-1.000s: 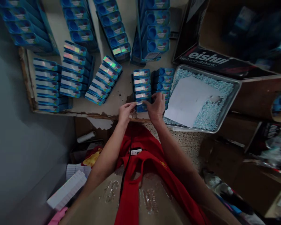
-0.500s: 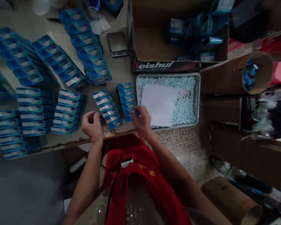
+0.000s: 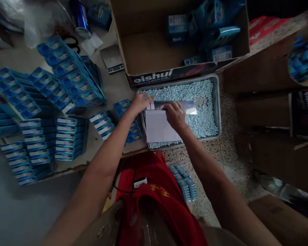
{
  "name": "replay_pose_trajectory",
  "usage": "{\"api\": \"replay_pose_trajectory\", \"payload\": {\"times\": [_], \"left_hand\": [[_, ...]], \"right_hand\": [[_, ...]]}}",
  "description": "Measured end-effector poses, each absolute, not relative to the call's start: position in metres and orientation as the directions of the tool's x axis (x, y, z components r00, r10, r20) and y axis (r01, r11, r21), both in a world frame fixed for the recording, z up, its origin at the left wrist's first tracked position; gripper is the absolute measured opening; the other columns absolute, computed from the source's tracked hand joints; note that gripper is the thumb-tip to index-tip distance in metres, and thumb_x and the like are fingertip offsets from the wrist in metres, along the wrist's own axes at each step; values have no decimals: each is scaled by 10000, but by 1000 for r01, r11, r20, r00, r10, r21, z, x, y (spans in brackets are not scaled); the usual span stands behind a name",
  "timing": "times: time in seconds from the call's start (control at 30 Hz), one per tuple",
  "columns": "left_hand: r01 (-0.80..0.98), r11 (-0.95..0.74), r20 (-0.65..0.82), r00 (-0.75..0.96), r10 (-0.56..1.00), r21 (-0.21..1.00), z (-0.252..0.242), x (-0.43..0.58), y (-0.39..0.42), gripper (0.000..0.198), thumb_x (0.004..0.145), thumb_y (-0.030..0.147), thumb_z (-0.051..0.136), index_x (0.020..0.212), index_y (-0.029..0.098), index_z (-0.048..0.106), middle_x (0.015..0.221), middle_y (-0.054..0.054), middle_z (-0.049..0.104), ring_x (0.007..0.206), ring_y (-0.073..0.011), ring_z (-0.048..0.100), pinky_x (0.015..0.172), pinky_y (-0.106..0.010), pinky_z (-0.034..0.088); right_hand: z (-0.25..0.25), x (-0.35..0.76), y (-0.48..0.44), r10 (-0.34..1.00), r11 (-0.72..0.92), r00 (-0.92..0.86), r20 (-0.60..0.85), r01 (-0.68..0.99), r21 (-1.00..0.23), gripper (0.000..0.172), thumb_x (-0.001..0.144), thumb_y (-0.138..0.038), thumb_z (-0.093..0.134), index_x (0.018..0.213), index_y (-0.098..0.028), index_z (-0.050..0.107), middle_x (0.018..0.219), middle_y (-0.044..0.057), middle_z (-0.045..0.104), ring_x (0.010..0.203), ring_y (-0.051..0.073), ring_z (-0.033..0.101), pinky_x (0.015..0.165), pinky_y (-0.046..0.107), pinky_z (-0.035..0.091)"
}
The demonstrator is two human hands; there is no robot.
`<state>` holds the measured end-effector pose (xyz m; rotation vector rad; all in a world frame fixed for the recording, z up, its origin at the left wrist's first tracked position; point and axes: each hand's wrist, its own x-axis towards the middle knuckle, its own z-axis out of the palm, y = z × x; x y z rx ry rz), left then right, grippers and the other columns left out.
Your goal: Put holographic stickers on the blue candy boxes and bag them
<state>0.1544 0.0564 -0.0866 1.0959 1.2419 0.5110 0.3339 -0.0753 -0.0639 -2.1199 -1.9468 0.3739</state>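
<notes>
A metal tray (image 3: pixel 220 109) holds small pale blue pellets (image 3: pixel 204 126). On the pellets lies a white sheet (image 3: pixel 156 128), and along its far edge runs a shiny clear plastic strip (image 3: pixel 191 106). My left hand (image 3: pixel 140 103) reaches over the tray's left rim, its fingers pinched at the strip's left end. Curled fingers of my right hand (image 3: pixel 176 115) close at the sheet's far edge, beside the strip; the exact grip is partly hidden. A row of small blue boxes (image 3: pixel 135 136) stands left of the tray, partly behind my left forearm.
Several rows of blue boxes (image 3: pixel 69 138) cover the table's left side. A small scale (image 3: pixel 111 58) and blue can (image 3: pixel 80 18) stand farther back. Behind the tray is an open cardboard box (image 3: pixel 143 41) with blue packs. Wrapped blue packs (image 3: pixel 183 181) sit on the floor.
Both hands have moved from the rows of blue boxes onto the tray, to the right. The clear strip now shows along the sheet's far edge. The camera view has shifted.
</notes>
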Motion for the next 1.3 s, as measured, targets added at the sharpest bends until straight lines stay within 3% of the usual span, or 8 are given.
{"api": "replay_pose_trajectory", "payload": {"times": [0.1,0.2,0.27,0.43,0.7,0.83,1.03,1.3], "left_hand": [[260,526,-586,374,719,810,-88,155,43,228,617,123,905,776,145,743,714,-38,677,681,-193,606,704,-287,452],[175,562,-588,273,761,808,-86,156,29,177,625,77,838,728,157,718,712,-25,676,646,-168,574,655,-266,423],[133,561,-577,193,794,817,-88,157,24,154,630,79,811,713,162,711,692,-14,662,632,-158,556,640,-254,412],[202,499,-534,201,821,843,-94,160,20,131,655,101,747,757,166,695,657,10,628,606,-149,544,604,-237,378],[250,505,-555,205,806,826,-104,170,18,132,714,185,736,832,168,679,647,24,605,587,-145,554,594,-246,403],[296,515,-567,126,814,805,-113,172,17,134,707,171,739,833,167,695,684,9,637,615,-155,568,620,-256,424],[436,444,-536,110,837,783,-116,172,21,159,721,130,704,874,171,721,727,-1,683,681,-180,629,639,-259,446],[472,353,-466,145,873,808,-116,179,19,181,769,153,678,938,173,740,782,-17,714,767,-204,678,700,-269,495]], "right_hand": [[-61,325,-94,993,-120,113,-42,926,-358,361,1053,-192,363,1008,-247,717,1099,104,670,1030,272,548,914,435,458],[-64,321,-104,996,-57,24,-91,924,-378,244,1000,-233,523,1161,-251,706,1283,125,639,1129,312,538,951,480,465],[-66,319,-106,995,-9,-35,-97,907,-421,309,947,-319,648,1243,-239,681,1344,139,623,1182,339,538,990,511,471],[-67,314,-86,979,-183,205,-15,837,-515,334,1061,-295,432,1291,-223,663,1239,128,687,1165,280,599,1047,467,487],[-78,299,-54,988,-126,84,-132,930,-347,433,1052,-183,401,1425,-203,621,1452,147,622,1240,324,554,1030,486,465],[-83,292,-80,992,-70,27,-122,928,-366,489,1040,-134,382,1491,-182,562,1589,133,527,1353,323,489,1072,486,430],[-74,292,-104,989,-149,134,-65,897,-416,261,1050,-288,508,1162,-219,734,1162,110,748,1101,291,591,949,430,451],[-61,295,-97,968,-234,250,-21,867,-441,195,1022,-294,553,947,-222,717,767,47,686,849,233,603,823,357,413]]}}
